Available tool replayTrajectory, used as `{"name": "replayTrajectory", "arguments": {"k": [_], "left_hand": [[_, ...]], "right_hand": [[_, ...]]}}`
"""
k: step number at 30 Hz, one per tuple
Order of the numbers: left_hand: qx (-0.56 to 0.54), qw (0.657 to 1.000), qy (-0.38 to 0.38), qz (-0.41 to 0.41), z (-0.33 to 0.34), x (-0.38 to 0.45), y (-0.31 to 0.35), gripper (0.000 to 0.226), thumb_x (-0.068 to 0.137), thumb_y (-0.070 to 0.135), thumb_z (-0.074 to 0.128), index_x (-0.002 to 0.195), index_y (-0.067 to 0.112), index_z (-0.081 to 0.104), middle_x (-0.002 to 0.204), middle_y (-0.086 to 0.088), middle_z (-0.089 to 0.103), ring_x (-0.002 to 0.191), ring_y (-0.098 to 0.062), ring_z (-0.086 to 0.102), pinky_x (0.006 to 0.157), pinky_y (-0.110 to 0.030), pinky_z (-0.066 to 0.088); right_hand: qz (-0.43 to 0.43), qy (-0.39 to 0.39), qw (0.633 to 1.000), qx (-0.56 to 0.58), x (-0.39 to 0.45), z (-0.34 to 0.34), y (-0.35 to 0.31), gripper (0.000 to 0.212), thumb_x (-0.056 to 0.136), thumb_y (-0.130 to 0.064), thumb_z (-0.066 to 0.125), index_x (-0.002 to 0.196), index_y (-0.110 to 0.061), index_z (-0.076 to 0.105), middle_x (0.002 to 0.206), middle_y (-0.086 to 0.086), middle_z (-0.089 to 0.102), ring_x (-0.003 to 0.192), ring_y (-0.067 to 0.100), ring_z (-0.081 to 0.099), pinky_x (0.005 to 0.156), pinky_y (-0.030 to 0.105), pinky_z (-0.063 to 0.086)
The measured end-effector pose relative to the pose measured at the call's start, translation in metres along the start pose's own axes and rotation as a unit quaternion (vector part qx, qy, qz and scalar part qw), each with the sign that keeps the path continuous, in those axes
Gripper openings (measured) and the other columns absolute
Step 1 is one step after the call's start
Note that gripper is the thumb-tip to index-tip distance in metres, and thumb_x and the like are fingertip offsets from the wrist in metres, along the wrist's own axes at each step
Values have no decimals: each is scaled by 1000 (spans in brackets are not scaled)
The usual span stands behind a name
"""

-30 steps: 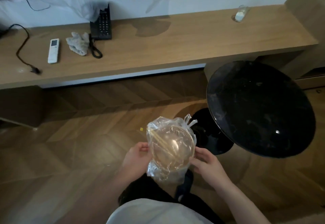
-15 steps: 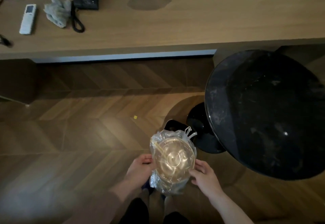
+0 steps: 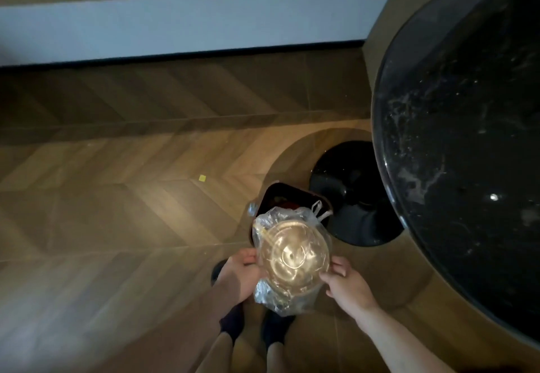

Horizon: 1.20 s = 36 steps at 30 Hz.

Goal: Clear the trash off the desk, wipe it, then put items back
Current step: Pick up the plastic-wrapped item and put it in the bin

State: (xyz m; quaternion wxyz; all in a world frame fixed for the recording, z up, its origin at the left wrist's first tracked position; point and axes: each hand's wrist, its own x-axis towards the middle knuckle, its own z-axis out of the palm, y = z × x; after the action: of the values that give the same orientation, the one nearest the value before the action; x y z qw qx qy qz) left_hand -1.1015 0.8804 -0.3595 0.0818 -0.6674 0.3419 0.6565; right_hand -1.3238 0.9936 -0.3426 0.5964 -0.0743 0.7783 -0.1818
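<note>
Hands hold a bagged container low over the floor, seen from straight above. The left hand (image 3: 244, 276) curls its fingers against the left rim of a round clear plastic container (image 3: 293, 258), which is wrapped in a thin, crinkled clear plastic bag (image 3: 280, 299). The right hand (image 3: 347, 288) grips the right rim, thumb on top. The container's lid is ribbed in rings and glints gold in the light; what looks like a pair of chopsticks lies under the film at its left edge. The bag's knotted handles (image 3: 321, 211) stick out at the far side.

Just beyond the container a small dark trash bin (image 3: 273, 194) stands on the herringbone wood floor (image 3: 117, 211), its mouth partly covered by the bundle. A tiny yellow scrap (image 3: 202, 178) lies on the floor to the left. To the right stands a round black marble-look table (image 3: 467, 138) on a black disc base (image 3: 350, 197). Feet in dark socks (image 3: 233, 323) show below.

Compared with a moment ago, the view has tipped downward: the desk top with phone, remote and cloth has left the frame, and the bundle now sits closer to the bin.
</note>
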Motion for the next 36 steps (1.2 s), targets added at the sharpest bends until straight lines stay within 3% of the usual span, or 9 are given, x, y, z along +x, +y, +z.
{"name": "replayTrajectory", "arguments": {"k": [6,10,15,18,20,23,27,31,36], "left_hand": [[-35,999,-9,-17,11,71,1,37,82,-6,66,116,7,71,99,-14,72,89,-28,67,107,-49,50],[-4,1000,1,-4,17,92,13,56,53,14,66,105,32,68,116,2,71,108,-25,67,104,-47,54],[17,1000,6,4,22,108,23,52,71,0,67,116,28,67,122,2,68,113,-26,65,108,-49,50],[18,1000,7,5,24,116,25,57,62,6,63,113,30,66,120,3,68,113,-24,64,106,-50,52],[27,1000,-1,-3,24,122,30,63,62,5,64,121,28,65,121,5,67,113,-23,64,101,-47,54],[49,999,-9,-4,22,135,29,67,58,10,65,123,30,65,120,5,69,109,-22,67,95,-47,59],[89,996,-17,-10,19,166,10,82,44,30,64,126,38,64,118,4,72,101,-19,71,90,-49,62],[136,990,-24,-11,24,125,38,93,65,21,70,154,30,43,122,2,59,109,-18,58,93,-38,55],[279,959,-14,43,19,98,32,84,72,31,64,153,30,43,140,2,58,127,-26,59,108,-41,49]], "right_hand": [[7,71,995,63,63,15,-1,34,96,1,64,118,-21,51,116,1,64,95,9,60,87,39,57],[-16,73,997,31,85,7,-11,31,97,-6,65,113,-28,52,107,-8,66,99,14,64,98,48,56],[-34,65,997,27,101,-1,-19,43,98,-4,61,139,-13,52,108,-9,63,106,16,63,102,44,55],[-25,51,998,10,114,-3,-18,32,99,-6,58,125,-26,59,103,-18,63,105,14,63,104,48,54],[-25,33,999,10,119,0,-18,27,100,-22,62,124,-33,60,120,-10,67,117,18,63,106,51,52],[-16,18,999,28,130,4,-16,60,100,-34,66,154,-23,42,144,-5,59,130,19,58,109,49,50],[-2,15,1000,-7,136,3,-13,47,103,-30,60,148,-24,49,125,-12,64,124,17,59,109,48,51],[-15,5,997,-71,130,7,-11,41,107,-28,47,148,-31,49,140,-13,57,134,20,54,104,34,47],[9,24,996,-80,82,6,-29,46,106,-12,54,150,-25,49,141,1,60,128,23,59,88,21,47]]}}
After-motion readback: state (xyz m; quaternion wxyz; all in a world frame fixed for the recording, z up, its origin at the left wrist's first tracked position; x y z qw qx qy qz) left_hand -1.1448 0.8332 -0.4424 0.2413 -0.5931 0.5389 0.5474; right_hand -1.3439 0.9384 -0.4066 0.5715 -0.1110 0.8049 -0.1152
